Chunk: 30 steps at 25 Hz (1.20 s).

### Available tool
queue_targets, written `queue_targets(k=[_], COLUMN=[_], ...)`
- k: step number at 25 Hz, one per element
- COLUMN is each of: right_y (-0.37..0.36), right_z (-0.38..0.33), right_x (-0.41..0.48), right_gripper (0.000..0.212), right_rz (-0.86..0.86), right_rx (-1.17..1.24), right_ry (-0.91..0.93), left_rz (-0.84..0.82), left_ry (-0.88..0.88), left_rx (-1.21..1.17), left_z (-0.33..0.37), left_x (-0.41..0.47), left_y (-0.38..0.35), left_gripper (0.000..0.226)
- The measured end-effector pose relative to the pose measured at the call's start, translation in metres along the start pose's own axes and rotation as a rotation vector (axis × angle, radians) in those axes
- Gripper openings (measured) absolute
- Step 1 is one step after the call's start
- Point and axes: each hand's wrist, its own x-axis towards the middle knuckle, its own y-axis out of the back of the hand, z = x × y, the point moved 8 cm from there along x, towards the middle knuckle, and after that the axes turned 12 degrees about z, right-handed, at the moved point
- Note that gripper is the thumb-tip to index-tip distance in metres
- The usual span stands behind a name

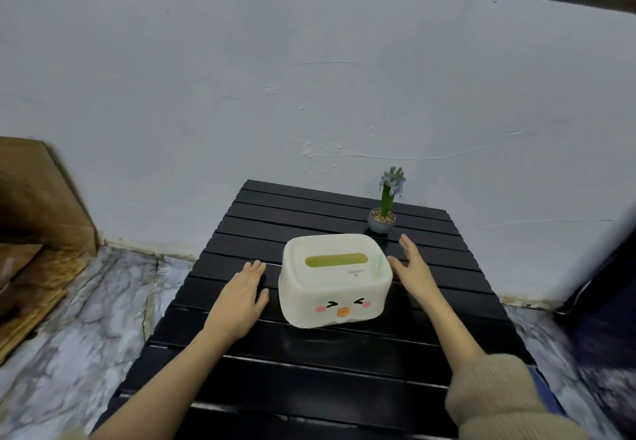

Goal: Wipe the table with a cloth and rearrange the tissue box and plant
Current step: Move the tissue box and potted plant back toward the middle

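A cream tissue box with a cartoon face on its front and a green slot on top stands in the middle of the black slatted table. My left hand hovers flat just left of the box, fingers together, a small gap away. My right hand is open on the box's right side, palm facing it, close to or barely touching it. A small plant with a green stalk and pale blue flowers in a grey pot stands behind the box, near the table's far right. No cloth is in view.
A white plastered wall runs right behind the table. Brown cardboard leans at the left over a marble-patterned floor. A dark object stands at the right edge.
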Motion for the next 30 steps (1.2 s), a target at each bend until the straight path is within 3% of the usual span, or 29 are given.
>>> queue_targets(k=[5,10,13,17,19,23,30], right_y=[-0.015,-0.046,-0.047,-0.041,-0.036,-0.015,0.040], right_z=[0.012,0.013,0.010,0.007,0.007,0.004,0.011], right_x=[0.054,0.091,0.112,0.119,0.114,0.086,-0.013], right_gripper=[0.091,0.112,0.105,0.078,0.071,0.068,0.072], right_rz=[0.102,0.138,0.231,0.305,0.314,0.303,0.327], right_rx=[-0.063,0.028,-0.008,-0.036,-0.009,0.014,0.041], right_ry=[-0.030,-0.023,-0.014,0.054,0.059,0.074,0.032], left_rz=[0.075,0.080,0.074,0.046,0.039,0.047,0.030], left_ry=[-0.015,-0.007,-0.013,-0.026,-0.021,-0.011,0.019], left_rx=[0.052,0.062,0.072,0.081,0.069,0.056,0.007], left_z=[-0.007,-0.007,-0.008,-0.007,-0.007,-0.002,0.001], left_x=[0.007,0.008,0.009,0.008,0.008,0.008,0.007], left_y=[-0.005,-0.006,-0.007,-0.008,-0.008,-0.005,-0.001], left_gripper=[0.053,0.053,0.055,0.077,0.075,0.057,0.053])
